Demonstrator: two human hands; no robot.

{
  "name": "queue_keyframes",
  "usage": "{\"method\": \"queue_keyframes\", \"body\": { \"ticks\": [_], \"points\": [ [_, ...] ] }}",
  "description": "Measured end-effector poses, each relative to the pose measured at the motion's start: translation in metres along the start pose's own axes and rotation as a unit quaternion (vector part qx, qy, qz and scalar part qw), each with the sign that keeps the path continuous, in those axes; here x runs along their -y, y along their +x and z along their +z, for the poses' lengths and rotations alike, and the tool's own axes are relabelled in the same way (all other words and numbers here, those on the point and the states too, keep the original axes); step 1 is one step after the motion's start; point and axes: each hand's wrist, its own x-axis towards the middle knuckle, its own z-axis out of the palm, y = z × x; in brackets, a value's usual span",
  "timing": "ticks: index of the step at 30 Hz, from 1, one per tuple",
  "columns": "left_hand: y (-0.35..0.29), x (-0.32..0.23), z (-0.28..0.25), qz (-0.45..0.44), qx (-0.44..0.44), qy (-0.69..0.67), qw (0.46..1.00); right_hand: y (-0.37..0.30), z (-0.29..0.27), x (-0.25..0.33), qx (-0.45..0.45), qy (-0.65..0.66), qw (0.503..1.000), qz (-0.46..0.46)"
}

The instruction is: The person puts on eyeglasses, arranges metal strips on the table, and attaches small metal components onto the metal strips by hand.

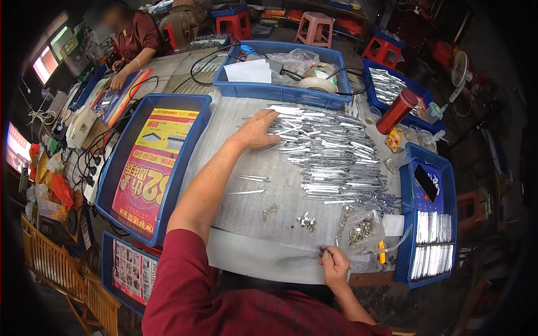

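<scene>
A broad pile of thin silvery metal strips [336, 151] covers the middle of the table. My left hand [258, 129] reaches to the pile's upper left edge, its thumb and fingers apart and touching the strips. Near the table's front edge, my right hand [335, 267] is closed in a pinch. A small dark bit shows at its fingertips, with a blurred grey streak to its left; what it holds is too unclear to name. Between the hands lie a few loose strips [249, 178], a small heap of shiny metal pieces [306, 222] and a smaller brass-coloured heap [270, 211].
Right of my right hand are a clear bag of small metal parts [361, 231] and a yellow cutter [382, 252]. Blue trays stand left [159, 168], behind [280, 92] and right [407, 224]. A red flask [397, 112] stands beyond the pile. Another person [143, 42] sits far left.
</scene>
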Motion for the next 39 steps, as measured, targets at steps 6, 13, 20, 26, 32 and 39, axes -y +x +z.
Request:
{"method": "queue_keyframes", "body": {
  "ticks": [6, 13, 20, 26, 32, 39],
  "points": [
    [0.027, 0.0, 0.008, 0.01, 0.109, 0.077, 0.991, 0.0, 0.0, -0.001, -0.001, 0.005, 1.0, 0.012],
    [0.037, -0.014, 0.003, -0.018, 0.159, 0.082, 0.984, 0.0, -0.001, -0.001, 0.003, 0.007, 1.0, 0.016],
    [0.041, -0.012, 0.009, -0.007, 0.119, 0.076, 0.99, 0.0, -0.001, 0.0, 0.01, 0.002, 1.0, 0.02],
    [0.041, -0.01, 0.018, 0.016, 0.096, 0.073, 0.993, -0.002, -0.001, -0.003, 0.01, 0.012, 1.0, 0.016],
    [0.042, -0.007, 0.022, 0.012, 0.078, 0.078, 0.994, -0.003, 0.0, -0.007, 0.011, 0.019, 1.0, 0.019],
    [0.041, -0.005, 0.027, 0.033, 0.035, 0.058, 0.997, -0.004, 0.001, -0.008, 0.009, 0.032, 0.999, 0.018]
  ]
}}
